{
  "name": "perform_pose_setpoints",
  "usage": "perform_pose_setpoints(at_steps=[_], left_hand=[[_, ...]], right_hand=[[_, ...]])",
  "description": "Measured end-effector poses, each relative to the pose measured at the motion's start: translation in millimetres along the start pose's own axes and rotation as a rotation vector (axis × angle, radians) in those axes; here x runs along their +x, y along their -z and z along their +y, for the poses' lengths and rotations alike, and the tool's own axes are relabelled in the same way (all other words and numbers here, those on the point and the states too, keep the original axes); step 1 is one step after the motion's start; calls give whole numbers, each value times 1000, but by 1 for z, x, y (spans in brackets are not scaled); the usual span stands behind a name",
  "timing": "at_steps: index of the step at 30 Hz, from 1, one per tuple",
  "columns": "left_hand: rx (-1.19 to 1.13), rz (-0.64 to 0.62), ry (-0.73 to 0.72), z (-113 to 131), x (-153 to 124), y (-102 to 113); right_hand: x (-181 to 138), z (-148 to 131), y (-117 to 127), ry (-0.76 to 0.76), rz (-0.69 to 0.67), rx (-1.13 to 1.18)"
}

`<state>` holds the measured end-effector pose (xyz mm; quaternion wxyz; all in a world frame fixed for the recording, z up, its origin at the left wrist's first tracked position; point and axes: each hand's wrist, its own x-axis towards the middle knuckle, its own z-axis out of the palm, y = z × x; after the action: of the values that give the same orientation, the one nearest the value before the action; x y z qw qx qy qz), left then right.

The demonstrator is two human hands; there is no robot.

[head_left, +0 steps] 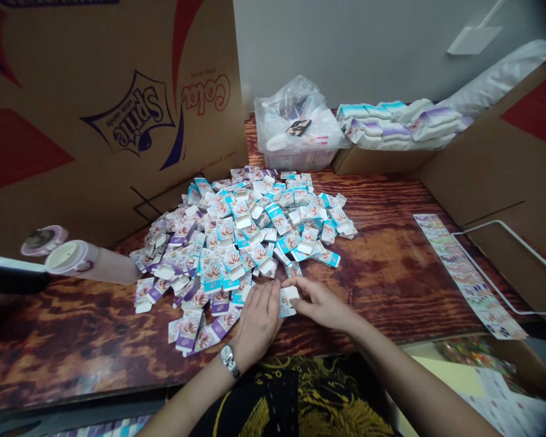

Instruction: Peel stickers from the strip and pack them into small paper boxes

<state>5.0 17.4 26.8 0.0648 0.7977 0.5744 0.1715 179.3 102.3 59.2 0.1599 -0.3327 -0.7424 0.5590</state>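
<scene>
A small white and blue printed carton (288, 302) is held between my two hands, close to the front of the table. My right hand (321, 304) pinches its right side, thumb and forefinger at the open white flap. From the left, my left hand (260, 315), with a silver wristwatch (230, 362), presses straight, close fingers against the carton; its thumb is hidden. Just beyond both hands spreads a large heap of similar small cartons (227, 230), some blue, some purple, several with flaps open.
A big cardboard box (118, 36) stands back left, another (491, 158) at right. At the back are a plastic basket (298, 159) and an open box (382, 161) of packets. A bottle (95, 264) lies at left; a printed strip (466, 273) lies at right.
</scene>
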Motion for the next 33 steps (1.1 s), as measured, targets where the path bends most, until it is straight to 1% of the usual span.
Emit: perform_pose_setpoints(at_steps=[2,4,7,9,11,14,16,19,22,24,29,31,33], left_hand=[[-50,-18,1,-2,2,5],[-94,-32,22,-2,2,10],[-134,-31,76,-2,2,15],[-159,-35,93,-3,2,17],[-170,-42,87,-4,2,18],[-140,-46,43,-4,2,19],[-124,-54,28,-4,3,19],[-145,-82,8,-4,5,21],[-169,-99,-31,-6,5,23],[-178,-104,-19,-7,5,24],[-192,-83,69,-7,5,26],[-170,-83,55,-4,5,26],[-141,-89,29,-1,5,25]], right_hand=[[1,-8,3,2,-31,-3],[3,-11,4,2,-37,-68],[6,-9,4,3,8,-179],[8,-8,3,-8,19,-197],[8,-9,4,-6,12,-210],[7,-13,5,39,-20,-245],[7,-14,6,43,-49,-227],[8,-11,7,0,-105,-120],[8,-8,6,-10,-159,-28],[8,-8,5,-7,-139,-62],[7,-19,-1,-11,42,-288],[8,-22,-2,21,51,-336],[9,-22,-2,24,17,-361]])
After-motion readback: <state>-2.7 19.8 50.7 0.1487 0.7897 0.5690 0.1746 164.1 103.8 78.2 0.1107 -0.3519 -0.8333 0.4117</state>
